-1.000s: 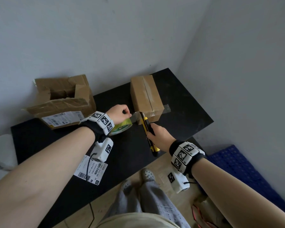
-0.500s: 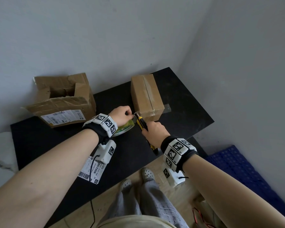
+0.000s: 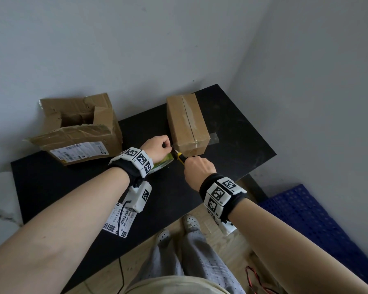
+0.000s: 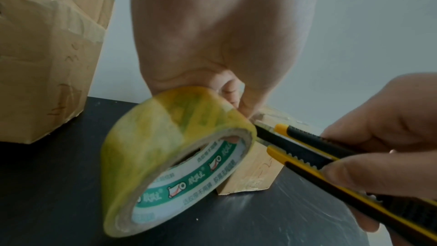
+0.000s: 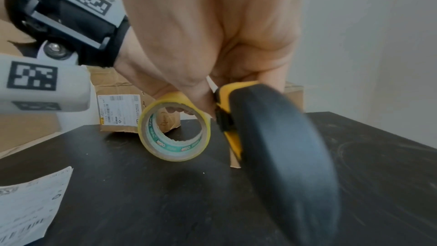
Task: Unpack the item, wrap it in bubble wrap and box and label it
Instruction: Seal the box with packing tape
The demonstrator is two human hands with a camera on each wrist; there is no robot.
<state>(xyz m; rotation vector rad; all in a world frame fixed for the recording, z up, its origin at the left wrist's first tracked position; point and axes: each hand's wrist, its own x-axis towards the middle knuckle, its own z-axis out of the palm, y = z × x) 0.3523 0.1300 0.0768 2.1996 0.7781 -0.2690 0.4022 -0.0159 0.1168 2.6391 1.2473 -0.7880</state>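
A small sealed cardboard box (image 3: 187, 124) with clear tape along its top seam stands on the black table (image 3: 232, 132). My left hand (image 3: 157, 145) holds a roll of yellowish tape (image 4: 170, 158) against the box's near left corner, fingers curled through its core. My right hand (image 3: 198, 168) grips a yellow and black utility knife (image 4: 314, 147), its tip at the strip between roll and box (image 4: 255, 167). In the right wrist view the knife handle (image 5: 279, 147) fills the foreground beside the tape roll (image 5: 175, 132).
A larger torn-open cardboard box (image 3: 81, 128) with a shipping label stands at the table's back left. A loose shipping label (image 3: 119, 219) lies near the front edge under my left wrist. A tape end (image 3: 214, 137) sticks out on the table right of the small box.
My right hand slid the knife forward and up until its tip reached the tape at the box corner. The left hand kept the roll in place.
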